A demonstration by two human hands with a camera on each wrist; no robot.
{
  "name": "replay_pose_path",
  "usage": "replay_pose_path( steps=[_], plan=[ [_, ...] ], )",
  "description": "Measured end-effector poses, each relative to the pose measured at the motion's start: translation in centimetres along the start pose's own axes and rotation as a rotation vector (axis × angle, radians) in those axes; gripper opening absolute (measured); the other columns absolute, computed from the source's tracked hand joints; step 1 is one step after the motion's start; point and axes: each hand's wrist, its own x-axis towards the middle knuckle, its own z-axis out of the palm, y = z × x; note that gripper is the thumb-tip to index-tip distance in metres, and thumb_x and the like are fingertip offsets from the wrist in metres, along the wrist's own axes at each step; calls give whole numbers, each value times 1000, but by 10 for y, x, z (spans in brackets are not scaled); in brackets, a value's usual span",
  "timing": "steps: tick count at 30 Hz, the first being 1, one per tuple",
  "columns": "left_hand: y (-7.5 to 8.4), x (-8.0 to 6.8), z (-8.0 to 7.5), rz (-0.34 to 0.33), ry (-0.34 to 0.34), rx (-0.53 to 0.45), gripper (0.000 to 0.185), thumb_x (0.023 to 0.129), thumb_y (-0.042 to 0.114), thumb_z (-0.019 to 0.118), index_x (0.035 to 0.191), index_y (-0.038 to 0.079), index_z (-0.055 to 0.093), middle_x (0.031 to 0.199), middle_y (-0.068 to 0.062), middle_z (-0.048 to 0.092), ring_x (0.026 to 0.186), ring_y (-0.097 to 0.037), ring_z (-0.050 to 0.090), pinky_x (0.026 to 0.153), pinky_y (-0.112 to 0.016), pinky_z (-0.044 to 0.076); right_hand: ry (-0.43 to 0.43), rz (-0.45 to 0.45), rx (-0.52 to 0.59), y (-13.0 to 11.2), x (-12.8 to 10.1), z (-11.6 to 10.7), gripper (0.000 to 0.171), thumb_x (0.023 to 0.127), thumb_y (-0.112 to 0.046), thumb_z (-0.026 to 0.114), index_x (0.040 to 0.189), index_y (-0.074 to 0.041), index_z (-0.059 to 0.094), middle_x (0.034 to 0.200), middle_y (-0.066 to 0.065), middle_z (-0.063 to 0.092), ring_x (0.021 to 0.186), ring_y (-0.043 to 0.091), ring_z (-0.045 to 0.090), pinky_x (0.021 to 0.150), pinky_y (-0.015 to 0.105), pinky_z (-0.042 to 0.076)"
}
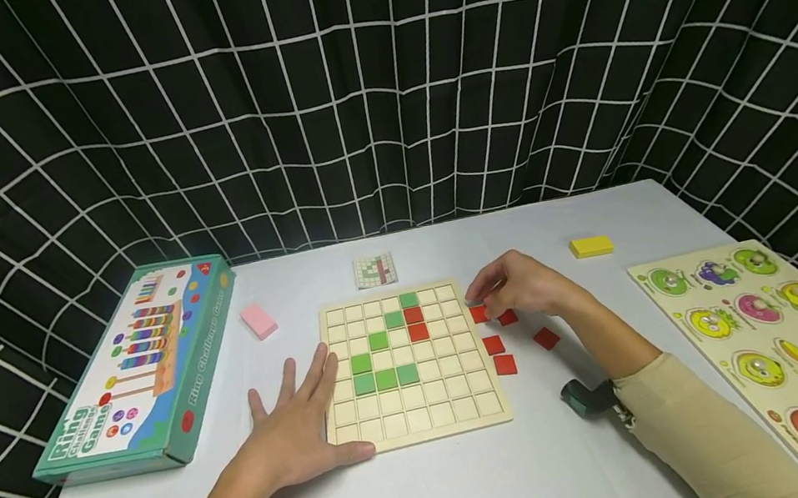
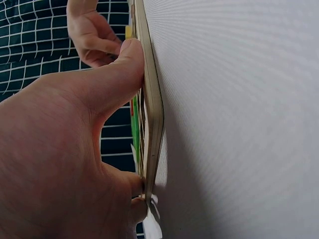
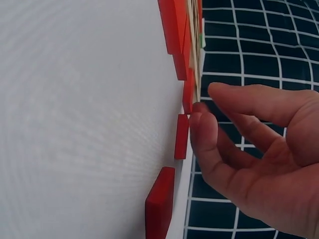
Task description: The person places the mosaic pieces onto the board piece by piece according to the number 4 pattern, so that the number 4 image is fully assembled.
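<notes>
A square wooden grid board lies on the white table. Several green tiles and two red tiles sit in its cells. My left hand rests at the board's lower left corner, fingers spread along the left side and thumb on the near edge. Beside the board's right edge, several loose red tiles lie on the table. Over the farther ones hovers my right hand. In the right wrist view its thumb and fingers are bent near a tile, with a gap and nothing visible between them.
Behind the board lies a small pattern card. A pink block and a green game box stand left. To the right are a yellow block and a fruit puzzle board. A black gridded curtain encloses the table.
</notes>
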Motion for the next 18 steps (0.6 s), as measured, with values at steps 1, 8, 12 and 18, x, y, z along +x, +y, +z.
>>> replay_pose_path(
  steps=[1, 8, 12, 18],
  plan=[
    [0, 0, 0, 0, -1, 1, 129, 75, 81, 72, 168, 13, 16, 178, -2, 4, 160, -50, 5, 104, -92, 2, -2, 2, -8, 0, 0, 0, 30, 80, 3, 77, 109, -2, 79, 104, 15, 72, 91, 24, 61, 71, 32, 54],
    [0, 0, -1, 0, -4, -6, 128, 75, 81, 72, 168, 13, 16, 178, -2, 4, 160, -50, 3, 105, -92, 1, -3, 7, -59, 0, 1, 2, 30, 78, 4, 77, 106, -6, 80, 97, 12, 70, 82, 23, 61, 67, 33, 56],
    [0, 0, -1, 4, -1, -10, 128, 75, 80, 73, 168, 12, 16, 178, -2, 4, 159, -50, 3, 105, -92, 0, 8, 19, -77, -1, 1, 3, 29, 77, 5, 80, 104, -7, 80, 95, 12, 68, 77, 22, 62, 65, 32, 57],
    [1, 0, -1, 2, -5, -13, 128, 75, 80, 73, 168, 12, 16, 178, -2, 3, 159, -51, 3, 105, -92, 0, 15, 25, -115, -1, 3, 5, 29, 75, 6, 83, 101, -8, 80, 92, 11, 68, 81, 23, 61, 64, 31, 57]
  ],
)
